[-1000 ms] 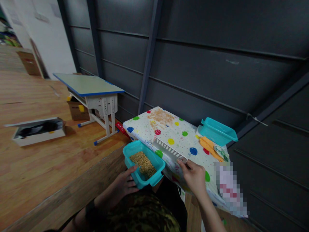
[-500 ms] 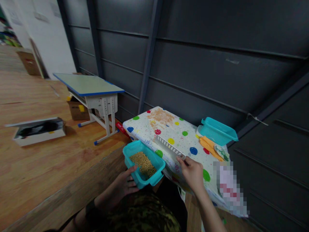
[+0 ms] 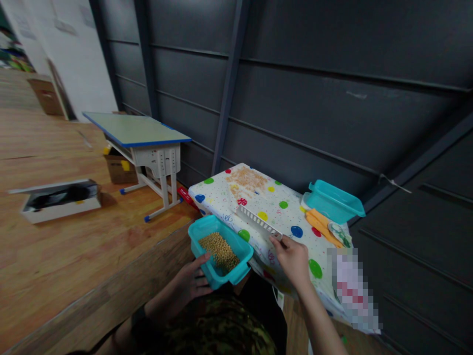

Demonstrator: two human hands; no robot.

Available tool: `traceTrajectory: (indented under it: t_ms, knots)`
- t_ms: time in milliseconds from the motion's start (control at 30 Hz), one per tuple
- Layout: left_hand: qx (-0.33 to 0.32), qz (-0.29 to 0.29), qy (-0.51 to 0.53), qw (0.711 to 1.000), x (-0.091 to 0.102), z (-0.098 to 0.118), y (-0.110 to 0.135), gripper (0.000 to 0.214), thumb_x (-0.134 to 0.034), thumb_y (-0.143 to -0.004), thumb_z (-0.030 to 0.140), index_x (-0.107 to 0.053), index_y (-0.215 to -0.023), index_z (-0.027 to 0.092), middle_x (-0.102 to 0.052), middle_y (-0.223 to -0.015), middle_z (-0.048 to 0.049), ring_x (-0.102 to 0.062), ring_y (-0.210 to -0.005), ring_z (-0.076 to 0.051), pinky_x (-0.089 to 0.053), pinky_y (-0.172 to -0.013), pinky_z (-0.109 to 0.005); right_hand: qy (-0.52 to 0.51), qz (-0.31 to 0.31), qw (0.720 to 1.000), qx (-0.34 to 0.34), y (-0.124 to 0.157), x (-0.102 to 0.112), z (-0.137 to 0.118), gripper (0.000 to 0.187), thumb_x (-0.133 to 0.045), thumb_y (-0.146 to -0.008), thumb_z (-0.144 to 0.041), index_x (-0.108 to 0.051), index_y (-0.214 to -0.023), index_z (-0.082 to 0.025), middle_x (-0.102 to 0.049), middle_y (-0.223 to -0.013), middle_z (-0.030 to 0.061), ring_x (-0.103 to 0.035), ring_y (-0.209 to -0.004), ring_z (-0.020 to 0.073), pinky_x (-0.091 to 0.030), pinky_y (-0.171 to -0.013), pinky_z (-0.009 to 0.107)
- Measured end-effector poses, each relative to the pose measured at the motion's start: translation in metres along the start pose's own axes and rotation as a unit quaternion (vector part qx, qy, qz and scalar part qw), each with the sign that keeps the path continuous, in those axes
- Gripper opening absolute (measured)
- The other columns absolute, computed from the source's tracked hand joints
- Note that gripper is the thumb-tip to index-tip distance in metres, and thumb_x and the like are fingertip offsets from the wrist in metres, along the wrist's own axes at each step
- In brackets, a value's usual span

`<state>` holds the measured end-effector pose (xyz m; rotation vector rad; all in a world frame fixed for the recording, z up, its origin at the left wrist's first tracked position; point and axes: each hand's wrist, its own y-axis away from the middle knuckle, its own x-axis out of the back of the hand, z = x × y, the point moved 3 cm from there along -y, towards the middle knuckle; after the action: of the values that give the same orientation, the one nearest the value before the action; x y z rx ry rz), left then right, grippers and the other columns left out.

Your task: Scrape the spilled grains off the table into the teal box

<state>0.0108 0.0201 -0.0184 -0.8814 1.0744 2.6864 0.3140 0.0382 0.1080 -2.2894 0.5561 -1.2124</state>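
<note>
My left hand (image 3: 190,282) grips the near end of a teal plastic tub (image 3: 207,228) half full of tan beans (image 3: 219,250), held just off the left edge of a small table with a dotted white cloth (image 3: 281,217). My right hand (image 3: 292,259) is closed on one end of a white slotted strip (image 3: 257,222) that lies across the cloth. A patch of loose tan beans (image 3: 248,178) lies at the table's far end.
A second teal tub (image 3: 333,200) stands at the table's far right with orange sticks (image 3: 320,225) beside it. A blue-edged desk (image 3: 136,129) and a white box (image 3: 55,199) sit on the wooden floor to the left. A dark panelled wall runs behind.
My right hand has pushed the white slotted strip a little farther up the cloth, away from me. The left hand and the tub have stayed put.
</note>
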Motion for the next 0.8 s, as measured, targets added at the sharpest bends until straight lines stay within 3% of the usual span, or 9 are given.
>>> traceTrajectory:
  t_ms: [233, 400, 567, 800]
  knots:
    - [-0.001, 0.011, -0.011, 1.0, 0.003, -0.001, -0.001, 0.042, -0.082, -0.095, 0.051, -0.068, -0.119, 0.02, -0.076, -0.081, -0.0021, -0.083, -0.081, -0.026, -0.069, -0.081, -0.04, 0.003, 0.018, 1.0, -0.023, -0.006, 0.002, 0.005, 0.074, -0.051, -0.101, -0.079, -0.065, -0.056, -0.022, -0.067, -0.053, 0.0064, -0.051, -0.048, 0.017, -0.035, -0.054, 0.03]
    - [-0.004, -0.019, 0.0, 1.0, 0.005, -0.002, -0.004, 0.049, -0.088, -0.09, 0.055, -0.069, -0.118, 0.019, -0.078, -0.084, -0.0028, -0.082, -0.079, -0.025, -0.069, -0.081, -0.039, 0.03, 0.0, 0.999, -0.014, -0.014, -0.006, 0.005, 0.074, -0.045, -0.103, -0.079, -0.071, -0.063, -0.023, -0.074, -0.061, 0.0113, -0.06, -0.05, 0.0205, -0.038, -0.056, 0.031]
    - [0.007, 0.003, 0.002, 1.0, 0.003, -0.004, -0.005, 0.042, -0.081, -0.097, 0.05, -0.068, -0.12, 0.017, -0.075, -0.078, -0.0013, -0.08, -0.074, -0.024, -0.069, -0.076, -0.039, 0.008, -0.008, 0.999, 0.043, 0.003, -0.005, -0.008, 0.071, -0.049, -0.109, -0.07, -0.073, -0.063, -0.022, -0.073, -0.058, 0.0087, -0.064, -0.049, 0.0194, -0.041, -0.054, 0.029]
    - [0.018, 0.018, -0.008, 1.0, -0.018, -0.002, 0.015, 0.04, -0.078, -0.098, 0.046, -0.07, -0.12, 0.013, -0.075, -0.073, -0.0022, -0.078, -0.07, -0.024, -0.068, -0.079, -0.04, 0.01, 0.016, 0.988, 0.153, 0.039, -0.006, -0.053, 0.046, -0.053, -0.116, -0.038, -0.084, -0.087, -0.02, -0.081, -0.071, 0.0071, -0.074, -0.057, 0.0184, -0.05, -0.059, 0.026]
